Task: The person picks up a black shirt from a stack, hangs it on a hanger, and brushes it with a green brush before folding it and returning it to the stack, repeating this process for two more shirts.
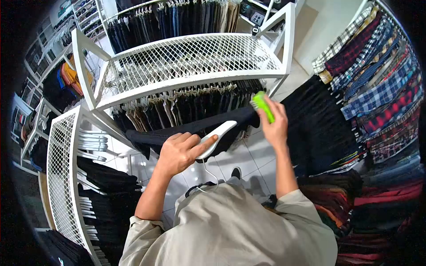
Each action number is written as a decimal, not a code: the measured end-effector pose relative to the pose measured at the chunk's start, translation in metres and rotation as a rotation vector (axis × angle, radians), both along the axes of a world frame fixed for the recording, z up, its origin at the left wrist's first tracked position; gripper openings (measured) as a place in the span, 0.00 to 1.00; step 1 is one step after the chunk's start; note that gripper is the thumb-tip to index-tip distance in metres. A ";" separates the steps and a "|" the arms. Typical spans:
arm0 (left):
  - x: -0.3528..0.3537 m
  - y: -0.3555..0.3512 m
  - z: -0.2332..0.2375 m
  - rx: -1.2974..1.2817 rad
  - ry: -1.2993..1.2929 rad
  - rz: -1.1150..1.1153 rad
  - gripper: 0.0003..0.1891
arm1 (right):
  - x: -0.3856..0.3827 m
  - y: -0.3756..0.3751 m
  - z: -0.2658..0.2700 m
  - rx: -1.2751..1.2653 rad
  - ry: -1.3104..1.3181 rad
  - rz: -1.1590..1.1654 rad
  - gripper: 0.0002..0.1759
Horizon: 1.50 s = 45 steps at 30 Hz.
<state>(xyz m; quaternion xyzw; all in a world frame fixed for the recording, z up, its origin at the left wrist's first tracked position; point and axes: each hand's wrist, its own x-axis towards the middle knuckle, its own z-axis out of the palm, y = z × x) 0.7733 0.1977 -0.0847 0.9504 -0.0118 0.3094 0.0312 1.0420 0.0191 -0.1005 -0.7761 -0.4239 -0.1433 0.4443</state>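
My left hand is closed around the middle of a white clothes hanger, with the index finger stretched along it. The hanger's metal hook points back toward my body. A black garment hangs on the hanger and spreads out to both sides beyond my hand. My right hand grips a bright green brush with pale bristles facing left. The brush is raised near the right end of the black garment.
A white metal rack with a mesh shelf stands just ahead, trousers hanging beneath it. Another mesh rack with hangers and black clothes is on the left. Checked shirts hang on the right. Tiled floor shows below.
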 end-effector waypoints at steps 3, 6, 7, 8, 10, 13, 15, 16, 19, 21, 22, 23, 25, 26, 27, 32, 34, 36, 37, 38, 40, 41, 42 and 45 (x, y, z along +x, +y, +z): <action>-0.008 0.003 -0.003 0.032 0.001 0.031 0.31 | 0.036 -0.018 -0.029 -0.075 -0.074 -0.308 0.23; -0.011 0.003 -0.003 0.085 0.012 0.055 0.31 | -0.011 -0.014 0.011 0.068 0.004 -0.057 0.23; -0.009 0.004 -0.006 0.106 0.004 0.047 0.31 | -0.029 -0.011 0.025 0.073 0.014 0.087 0.24; -0.007 0.004 -0.009 0.086 -0.017 0.037 0.31 | -0.049 -0.006 0.037 0.049 0.016 0.171 0.25; -0.006 -0.001 -0.007 0.095 -0.005 0.021 0.31 | -0.067 0.002 0.042 -0.007 -0.015 0.294 0.26; -0.008 0.000 -0.009 0.121 -0.008 0.016 0.31 | -0.039 0.010 0.018 -0.044 0.005 0.221 0.26; -0.012 0.001 -0.012 0.116 -0.006 0.018 0.31 | 0.003 0.007 -0.010 -0.008 0.052 0.024 0.25; -0.014 0.000 -0.015 0.110 -0.010 0.029 0.31 | 0.016 0.001 -0.021 -0.066 0.040 -0.114 0.24; -0.017 0.000 -0.022 0.122 0.001 0.052 0.31 | 0.012 -0.006 -0.013 -0.061 0.028 -0.220 0.23; -0.018 0.000 -0.023 0.119 -0.005 0.029 0.31 | -0.021 -0.005 0.014 -0.003 0.075 -0.004 0.23; -0.017 -0.001 -0.022 0.115 0.002 0.023 0.31 | -0.033 -0.003 0.021 -0.019 0.012 0.131 0.24; -0.015 -0.002 -0.021 0.127 0.012 0.019 0.31 | -0.051 0.000 0.032 -0.062 0.085 0.217 0.24; -0.012 -0.002 -0.018 0.148 0.018 0.005 0.31 | -0.058 0.004 0.028 -0.100 0.065 0.347 0.25; -0.012 -0.002 -0.018 0.155 0.015 0.003 0.31 | -0.049 0.004 0.018 -0.129 0.025 0.266 0.25; -0.011 -0.001 -0.019 0.159 0.011 0.002 0.31 | -0.035 0.003 0.010 -0.104 0.089 0.207 0.25; -0.006 -0.004 -0.024 0.161 -0.006 -0.071 0.32 | 0.032 -0.038 -0.038 -0.216 0.079 -0.292 0.24; 0.000 -0.002 -0.018 0.091 0.002 -0.128 0.32 | 0.022 -0.049 -0.029 -0.036 0.239 -0.179 0.29; 0.010 0.000 -0.004 -0.060 0.042 -0.225 0.25 | 0.009 -0.059 -0.018 0.076 0.347 0.017 0.30; 0.019 0.003 -0.002 -0.055 0.048 -0.242 0.25 | 0.002 -0.065 -0.009 0.085 0.388 0.130 0.31; 0.028 0.006 0.001 -0.167 0.044 -0.318 0.21 | -0.008 -0.065 0.001 0.080 0.439 0.234 0.29; 0.049 0.007 0.012 -0.329 0.052 -0.398 0.16 | -0.015 -0.072 -0.001 0.002 0.606 0.448 0.32; 0.059 0.005 0.021 -0.390 0.070 -0.421 0.18 | -0.021 -0.077 0.003 -0.077 0.719 0.513 0.36; 0.072 0.004 0.024 -0.440 0.053 -0.389 0.20 | -0.023 -0.082 0.009 -0.120 0.698 0.550 0.42; 0.109 0.001 0.027 -0.616 0.006 -0.409 0.27 | -0.023 -0.109 -0.024 0.018 0.801 0.556 0.52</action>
